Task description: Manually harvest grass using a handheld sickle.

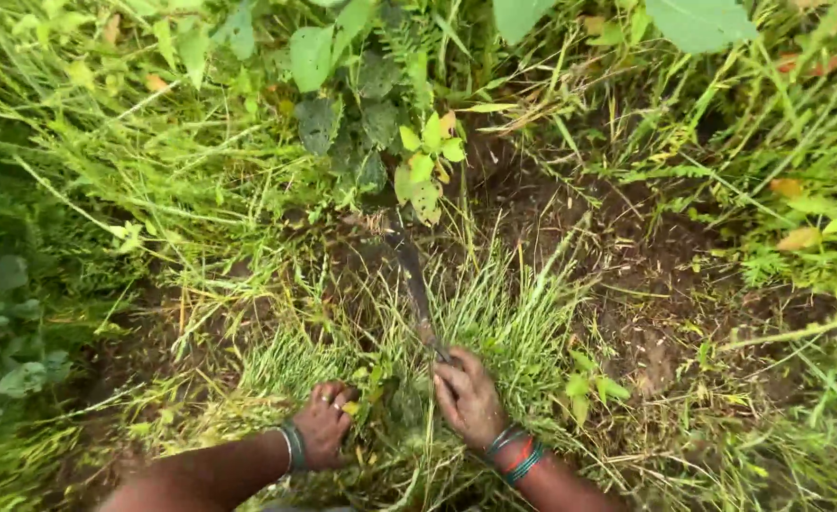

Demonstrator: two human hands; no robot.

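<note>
1. The right hand [469, 396], low and just right of centre in the frame, has its fingers wrapped around the handle of a sickle [411, 275]. The dark curved blade runs up and slightly left from the hand, across the grass towards the leafy plant [425, 161] in the upper middle.
2. The left hand [324, 424], low and left of centre, has its fingers curled down into a grass tuft [380, 379], gripping a bunch of blades. The tuft lies between the two hands.
3. Judging from the grip, the step in hand is cutting grass close to the ground: one hand gathers, the other works the blade.
4. A next cut would call for the blade edge to meet the stems beyond the left fingers, since the two hands sit near each other.
5. Bare soil [627, 275] opens to the right of centre and above the hands, giving the blade its freest room.
6. The left side and the top of the frame are crowded with tall weeds [105, 142] and broad leaves. Long stalks cross the lower right, so a sweep there would snag.
</note>
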